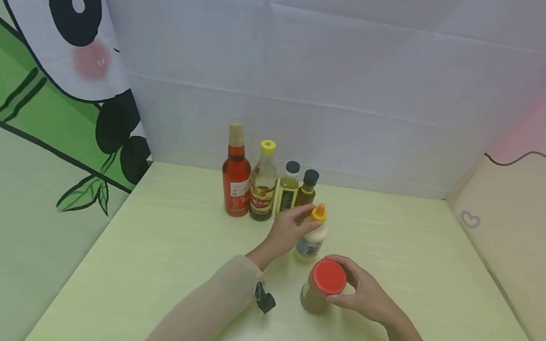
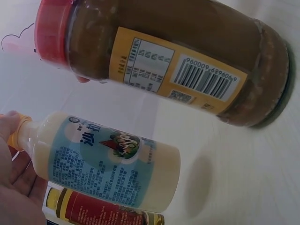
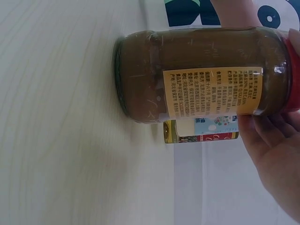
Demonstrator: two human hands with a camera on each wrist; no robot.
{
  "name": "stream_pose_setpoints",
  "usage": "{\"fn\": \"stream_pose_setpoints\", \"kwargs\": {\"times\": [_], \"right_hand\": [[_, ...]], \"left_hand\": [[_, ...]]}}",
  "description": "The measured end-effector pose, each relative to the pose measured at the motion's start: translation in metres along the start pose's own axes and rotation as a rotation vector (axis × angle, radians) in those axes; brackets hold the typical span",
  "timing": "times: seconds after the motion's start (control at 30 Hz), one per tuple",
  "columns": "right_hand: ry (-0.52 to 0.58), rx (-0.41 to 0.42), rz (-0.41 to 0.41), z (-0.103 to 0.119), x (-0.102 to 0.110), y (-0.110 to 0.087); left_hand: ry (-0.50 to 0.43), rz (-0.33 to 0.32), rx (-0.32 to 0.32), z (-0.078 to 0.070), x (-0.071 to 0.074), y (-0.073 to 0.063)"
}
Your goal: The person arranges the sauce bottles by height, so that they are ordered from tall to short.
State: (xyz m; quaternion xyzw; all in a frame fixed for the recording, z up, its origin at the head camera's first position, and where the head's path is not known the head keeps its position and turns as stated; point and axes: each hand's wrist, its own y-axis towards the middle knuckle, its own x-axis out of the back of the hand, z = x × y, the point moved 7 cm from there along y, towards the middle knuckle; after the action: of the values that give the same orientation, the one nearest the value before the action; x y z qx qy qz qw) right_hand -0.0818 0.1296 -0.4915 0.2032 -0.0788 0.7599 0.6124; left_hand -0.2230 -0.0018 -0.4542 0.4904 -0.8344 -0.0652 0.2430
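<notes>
My left hand (image 1: 284,232) pinches a salad dressing squeeze bottle (image 1: 309,248) by its orange nozzle cap, thumb and fingers at the neck. The bottle has a blue label and pale cream contents, plain in the left wrist view. With my right hand (image 1: 364,294) I grip a glass jar of brown paste (image 1: 312,299) round its upper part, just under the red lid (image 1: 329,277). A yellow-orange label (image 3: 213,92) with printed text faces the right wrist camera. The jar stands nearer to me than the squeeze bottle, slightly to its right.
Behind my left hand a row of bottles stands on the pale wooden table (image 1: 154,236): a red bottle (image 1: 237,186), a yellow-capped sauce bottle (image 1: 263,185), and two dark-capped oil bottles, one pale (image 1: 288,190), one darker (image 1: 307,193). A white cloth backdrop (image 1: 307,88) hangs behind.
</notes>
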Motion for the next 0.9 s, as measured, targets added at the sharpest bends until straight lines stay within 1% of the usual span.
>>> {"fn": "stream_pose_setpoints", "kwargs": {"times": [0.27,0.5,0.73,0.9], "right_hand": [[0.015,0.009,0.001,0.0,0.0,0.001],[0.024,0.018,0.003,0.0,-0.002,0.0],[0.012,-0.012,-0.001,-0.002,-0.001,0.0],[0.011,-0.019,-0.002,-0.001,-0.002,-0.001]], "left_hand": [[-0.022,0.01,-0.023,0.001,-0.01,0.015],[0.025,0.021,-0.032,0.002,-0.015,0.026],[0.029,0.022,-0.028,0.004,-0.018,0.034],[0.04,0.029,-0.021,0.004,-0.02,0.039]]}}
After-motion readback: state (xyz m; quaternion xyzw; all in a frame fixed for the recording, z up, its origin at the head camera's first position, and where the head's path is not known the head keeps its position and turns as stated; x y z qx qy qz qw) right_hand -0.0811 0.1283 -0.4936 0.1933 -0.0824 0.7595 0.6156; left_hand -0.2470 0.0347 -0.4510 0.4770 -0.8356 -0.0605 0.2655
